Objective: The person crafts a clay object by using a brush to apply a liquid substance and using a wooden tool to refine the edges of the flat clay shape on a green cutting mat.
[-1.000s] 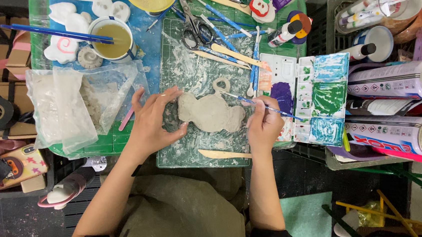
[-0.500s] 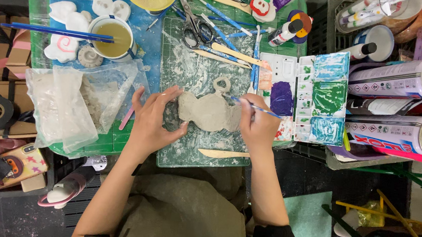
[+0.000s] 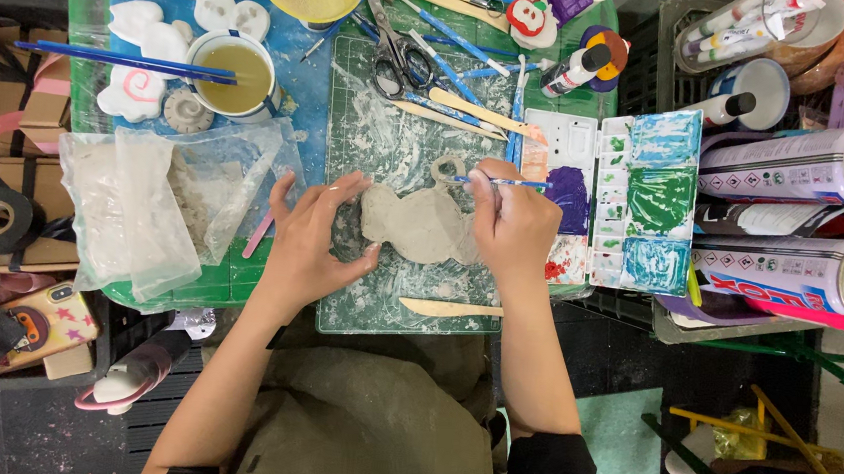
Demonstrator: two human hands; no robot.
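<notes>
The clay (image 3: 423,225) lay flat in the middle of the green mat (image 3: 356,307), a grey slab with lobed edges, right under the person's eyes. The left hand (image 3: 313,244) rested at its left edge, fingers spread and open, thumb tip touching the slab, likely to keep it from sliding. The right hand (image 3: 515,224) sat over its right edge, fingers closed around a thin blue tool (image 3: 502,182) held level, its tip pointing left over the slab's top, close to a small clay ring (image 3: 447,169). A wooden blade (image 3: 449,309) waited on the mat just below, within easy reach. The paint palette (image 3: 626,198) stood just beside the right hand, a cup of murky water (image 3: 231,77) up left, plastic bags (image 3: 164,202) off to the left.
</notes>
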